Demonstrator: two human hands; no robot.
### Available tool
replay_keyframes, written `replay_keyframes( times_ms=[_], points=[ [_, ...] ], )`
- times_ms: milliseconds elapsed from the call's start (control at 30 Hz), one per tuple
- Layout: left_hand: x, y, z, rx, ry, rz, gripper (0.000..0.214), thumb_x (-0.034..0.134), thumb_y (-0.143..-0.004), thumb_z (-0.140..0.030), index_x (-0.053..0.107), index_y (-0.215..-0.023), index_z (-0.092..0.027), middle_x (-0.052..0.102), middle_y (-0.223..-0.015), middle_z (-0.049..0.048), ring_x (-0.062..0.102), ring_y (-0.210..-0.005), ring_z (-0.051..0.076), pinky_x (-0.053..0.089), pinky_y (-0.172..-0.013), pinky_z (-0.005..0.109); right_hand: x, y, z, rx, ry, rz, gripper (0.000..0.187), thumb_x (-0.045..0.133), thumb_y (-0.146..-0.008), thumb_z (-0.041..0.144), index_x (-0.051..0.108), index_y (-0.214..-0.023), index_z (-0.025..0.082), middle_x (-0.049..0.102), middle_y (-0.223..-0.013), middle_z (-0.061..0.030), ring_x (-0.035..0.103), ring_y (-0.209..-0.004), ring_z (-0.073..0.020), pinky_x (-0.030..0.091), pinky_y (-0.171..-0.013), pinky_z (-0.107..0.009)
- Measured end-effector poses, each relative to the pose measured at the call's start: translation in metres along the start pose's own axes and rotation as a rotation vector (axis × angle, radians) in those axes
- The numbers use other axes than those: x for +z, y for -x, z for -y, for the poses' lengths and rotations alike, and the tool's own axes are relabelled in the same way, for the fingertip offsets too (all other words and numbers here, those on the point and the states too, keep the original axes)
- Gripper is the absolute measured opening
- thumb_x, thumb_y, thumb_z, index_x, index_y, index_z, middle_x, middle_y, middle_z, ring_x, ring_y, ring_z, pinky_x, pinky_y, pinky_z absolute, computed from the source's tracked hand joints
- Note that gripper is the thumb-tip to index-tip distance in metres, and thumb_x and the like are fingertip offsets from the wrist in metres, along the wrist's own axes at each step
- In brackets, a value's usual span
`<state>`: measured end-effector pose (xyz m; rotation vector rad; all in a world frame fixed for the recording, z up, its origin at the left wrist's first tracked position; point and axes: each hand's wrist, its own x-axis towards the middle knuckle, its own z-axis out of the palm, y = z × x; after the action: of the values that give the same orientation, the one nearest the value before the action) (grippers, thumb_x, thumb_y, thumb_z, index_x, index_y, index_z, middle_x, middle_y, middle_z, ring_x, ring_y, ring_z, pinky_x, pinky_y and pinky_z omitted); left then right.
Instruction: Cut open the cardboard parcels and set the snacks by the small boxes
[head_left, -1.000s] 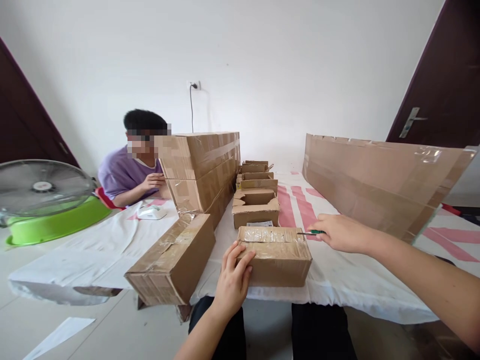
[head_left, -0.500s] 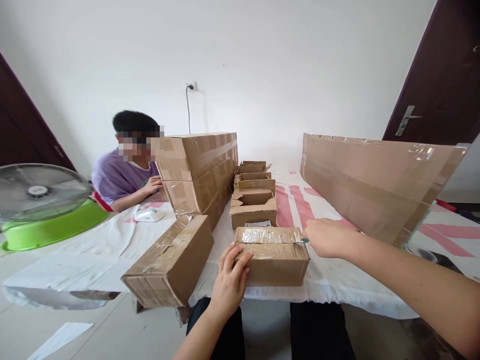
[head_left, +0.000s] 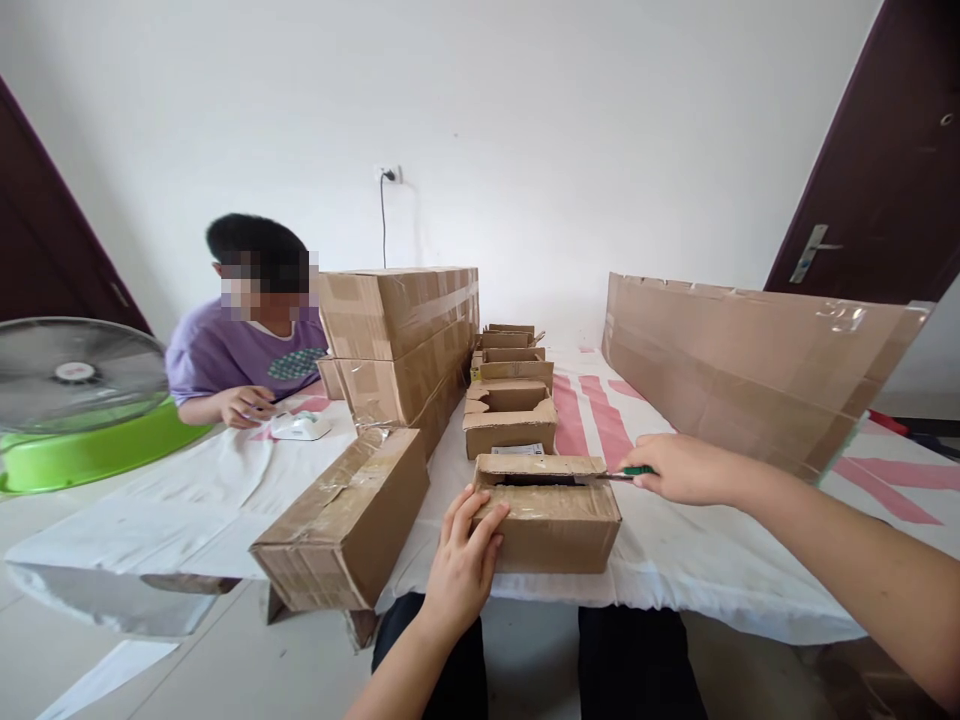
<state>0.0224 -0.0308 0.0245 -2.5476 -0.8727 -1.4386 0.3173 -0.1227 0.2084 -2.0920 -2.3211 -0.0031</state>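
A small cardboard box (head_left: 547,540) lies near the table's front edge, its top slit and partly raised along the back, with a dark gap showing. My left hand (head_left: 463,555) holds the box by its left front corner, the fingers over the top edge. In my right hand (head_left: 679,470) is a green-handled knife (head_left: 626,473), gripped with its thin blade pointing left at the box's right top corner. What lies inside the box is hidden. Right behind it stands an open cardboard box (head_left: 510,437), and more opened boxes (head_left: 516,370) line up farther back.
A taped long box (head_left: 341,525) juts over the front edge at left, beside stacked boxes (head_left: 405,340). A tall cardboard panel (head_left: 750,370) stands at right. Across the table's left side sits a person (head_left: 240,360) near a white device (head_left: 300,426). A fan (head_left: 75,375) rests at far left.
The knife has moved right, out to the box's corner. The box's top flap has lifted, and a gap shows. The person's hand at left has come down toward the white device.
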Motion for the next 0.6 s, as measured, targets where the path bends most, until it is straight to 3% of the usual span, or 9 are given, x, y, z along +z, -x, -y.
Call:
replay_keyframes(
  times_ms=[67, 133, 233, 367, 433, 500, 600],
  points=[
    [0.0, 0.0, -0.001, -0.001, -0.005, 0.004, 0.04, 0.048, -0.09, -0.011, 0.054, -0.127, -0.027, 0.05, -0.131, 0.0101, 0.04, -0.132, 0.03, 0.047, -0.102, 0.049, 0.015, 0.005, -0.023, 0.001, -0.152, -0.049, 0.031, 0.048, -0.088, 0.026, 0.07, -0.109, 0.027, 0.07, -0.102, -0.0048, 0.065, -0.093, -0.0226, 0.048, -0.078, -0.031],
    [-0.001, 0.0, -0.002, 0.007, -0.002, 0.018, 0.041, 0.048, -0.091, -0.013, 0.052, -0.129, -0.027, 0.046, -0.136, 0.0107, 0.039, -0.133, 0.031, 0.046, -0.102, 0.05, 0.043, 0.01, -0.044, 0.101, -0.224, -0.144, 0.035, 0.046, -0.089, 0.025, 0.066, -0.117, 0.024, 0.068, -0.113, -0.0075, 0.062, -0.103, -0.0237, 0.047, -0.087, -0.034],
    [-0.005, -0.003, -0.003, -0.042, 0.052, 0.007, 0.047, 0.05, -0.093, -0.019, 0.041, -0.138, -0.028, 0.035, -0.145, 0.0131, 0.037, -0.135, 0.031, 0.044, -0.103, 0.052, 0.101, 0.017, -0.062, 0.239, -0.191, -0.138, 0.037, 0.046, -0.089, 0.022, 0.065, -0.12, 0.017, 0.066, -0.109, -0.0135, 0.064, -0.099, -0.0266, 0.048, -0.084, -0.036],
    [-0.007, -0.008, 0.0, -0.223, 0.185, 0.006, 0.06, 0.049, -0.094, -0.03, 0.021, -0.148, -0.026, 0.033, -0.148, 0.0167, 0.036, -0.137, 0.032, 0.041, -0.105, 0.055, 0.165, 0.026, -0.064, 0.247, -0.195, -0.086, 0.036, 0.052, -0.086, 0.019, 0.067, -0.119, 0.021, 0.066, -0.102, -0.0117, 0.066, -0.094, -0.0271, 0.048, -0.081, -0.035],
    [-0.004, -0.009, 0.003, -0.283, 0.267, 0.065, 0.061, 0.048, -0.095, -0.033, 0.02, -0.148, -0.026, 0.037, -0.147, 0.0159, 0.037, -0.137, 0.031, 0.038, -0.107, 0.056, 0.176, 0.026, -0.06, 0.232, -0.218, -0.073, 0.034, 0.055, -0.085, 0.021, 0.068, -0.116, 0.022, 0.067, -0.101, -0.0107, 0.066, -0.094, -0.0275, 0.049, -0.082, -0.035],
    [0.002, -0.009, 0.006, -0.31, 0.343, 0.088, 0.058, 0.047, -0.095, -0.034, 0.022, -0.147, -0.025, 0.037, -0.148, 0.0152, 0.036, -0.138, 0.03, 0.035, -0.11, 0.055, 0.172, 0.022, -0.055, 0.222, -0.225, -0.109, 0.03, 0.055, -0.086, 0.026, 0.069, -0.112, 0.021, 0.068, -0.102, -0.011, 0.065, -0.097, -0.0282, 0.048, -0.084, -0.037],
    [0.013, -0.003, 0.01, -0.34, 0.391, 0.036, 0.052, 0.046, -0.095, -0.034, 0.028, -0.143, -0.024, 0.038, -0.147, 0.0146, 0.035, -0.139, 0.03, 0.032, -0.112, 0.055, 0.144, 0.011, -0.039, 0.194, -0.272, -0.345, 0.028, 0.046, -0.093, 0.033, 0.068, -0.104, 0.018, 0.067, -0.104, -0.0112, 0.062, -0.101, -0.0266, 0.046, -0.089, -0.039]
  ],
)
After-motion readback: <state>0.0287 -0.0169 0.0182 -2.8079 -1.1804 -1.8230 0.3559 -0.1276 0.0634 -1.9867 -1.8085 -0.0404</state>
